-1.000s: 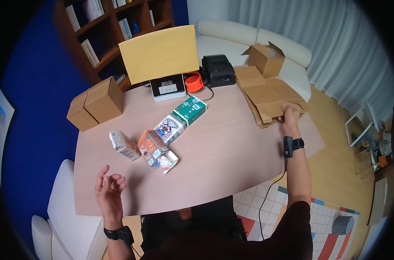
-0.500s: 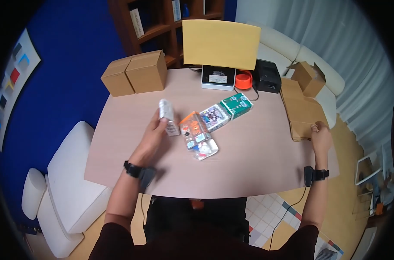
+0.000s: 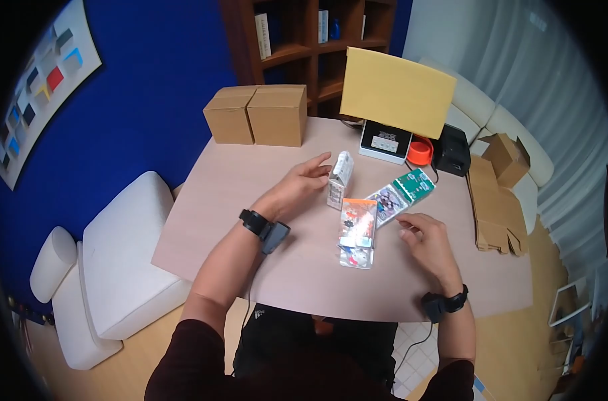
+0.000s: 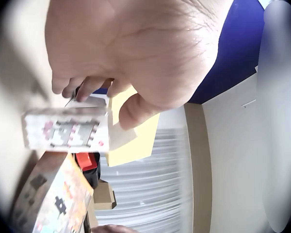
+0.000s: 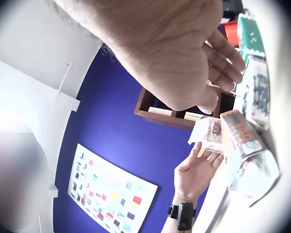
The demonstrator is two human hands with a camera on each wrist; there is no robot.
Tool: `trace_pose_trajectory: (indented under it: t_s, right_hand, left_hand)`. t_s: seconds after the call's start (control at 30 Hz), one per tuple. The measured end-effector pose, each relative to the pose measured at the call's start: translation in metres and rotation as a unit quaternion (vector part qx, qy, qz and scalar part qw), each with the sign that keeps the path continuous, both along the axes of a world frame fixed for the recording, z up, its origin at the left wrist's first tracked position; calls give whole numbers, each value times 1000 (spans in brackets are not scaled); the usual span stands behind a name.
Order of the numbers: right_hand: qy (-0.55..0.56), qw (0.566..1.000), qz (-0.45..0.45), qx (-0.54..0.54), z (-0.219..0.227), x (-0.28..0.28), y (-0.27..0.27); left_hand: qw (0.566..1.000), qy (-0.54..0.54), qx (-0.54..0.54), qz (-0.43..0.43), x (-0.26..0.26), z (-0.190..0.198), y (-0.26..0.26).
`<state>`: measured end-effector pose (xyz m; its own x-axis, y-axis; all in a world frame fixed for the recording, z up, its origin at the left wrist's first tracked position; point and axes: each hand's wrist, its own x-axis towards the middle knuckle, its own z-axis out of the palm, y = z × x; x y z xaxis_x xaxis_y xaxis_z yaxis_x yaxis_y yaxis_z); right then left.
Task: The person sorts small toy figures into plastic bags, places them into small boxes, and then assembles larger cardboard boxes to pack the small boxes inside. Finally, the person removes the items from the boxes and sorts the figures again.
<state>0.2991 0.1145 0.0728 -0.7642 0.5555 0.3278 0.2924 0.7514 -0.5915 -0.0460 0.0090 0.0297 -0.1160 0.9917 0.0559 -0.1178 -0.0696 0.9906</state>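
A small white printed box (image 3: 340,179) stands upright on the table, its narrow side in the left wrist view (image 4: 63,130). My left hand (image 3: 292,192) is beside it with loosely extended fingers near its left side; whether they touch it I cannot tell. In front lies an orange-and-clear package (image 3: 358,224). Behind and right of that, a purple-and-white box (image 3: 389,203) adjoins a green box (image 3: 415,185). My right hand (image 3: 432,248), holding nothing, hovers right of these packages with relaxed, slightly bent fingers.
Two brown cartons (image 3: 276,115) stand at the table's back left. At the back right are a yellow sheet (image 3: 397,90), a white device (image 3: 384,142), an orange-red round object (image 3: 420,152) and a black machine (image 3: 452,150). Flattened cardboard (image 3: 495,207) lies along the right side.
My right hand has let go of the flattened cardboard and come in toward the packages. My left hand has moved forward to the white box. The head view has turned.
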Motion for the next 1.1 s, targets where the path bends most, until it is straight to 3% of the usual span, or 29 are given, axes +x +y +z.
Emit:
trace_pose_trajectory:
  t_s: [0.07, 0.13, 0.17, 0.23, 0.27, 0.33, 0.37, 0.43, 0.6, 0.8, 0.83, 1.0, 1.07, 1.1]
  right_hand:
    - [59, 996, -11, -59, -13, -18, 4]
    - [88, 992, -28, -84, -19, -35, 4]
    - [114, 986, -46, -110, -23, -41, 4]
    - [132, 980, -81, -126, -37, -52, 12]
    - [150, 971, -117, -142, -45, -55, 17]
    - [152, 969, -143, -130, -62, -54, 28]
    - [153, 967, -168, -117, -67, -52, 32]
    - [152, 968, -180, -88, -73, -48, 35]
    - [172, 964, -200, -36, -78, -40, 34]
    - [142, 973, -178, 35, -73, -44, 28]
    - [148, 974, -166, 39, -76, -44, 29]
    - [175, 965, -184, 68, -75, -39, 33]
    - [178, 960, -212, 51, -67, -39, 29]
    - [212, 953, -217, 23, -66, -40, 30]
  left_hand:
    - [997, 60, -19, 32, -32, 11, -1]
    - [946, 270, -19, 177, -63, 16, 10]
    - [946, 271, -19, 178, -76, 24, 14]
    - [839, 469, -88, 263, -89, 54, 18]
    - [839, 469, -88, 262, -102, 51, 28]
    - [697, 627, 58, 343, -131, 35, 51]
    - [698, 626, 59, 342, -142, 32, 62]
    - [538, 756, 55, 369, -156, 34, 83]
    - [590, 751, -91, 282, -156, 39, 103]
    - [548, 780, -33, 299, -121, 38, 79]
    - [527, 783, 16, 329, -112, 34, 70]
    - [525, 786, 14, 327, -49, 45, -11]
    - [598, 740, 11, 308, -27, 54, -50]
    - [600, 739, 11, 306, -19, 52, -70]
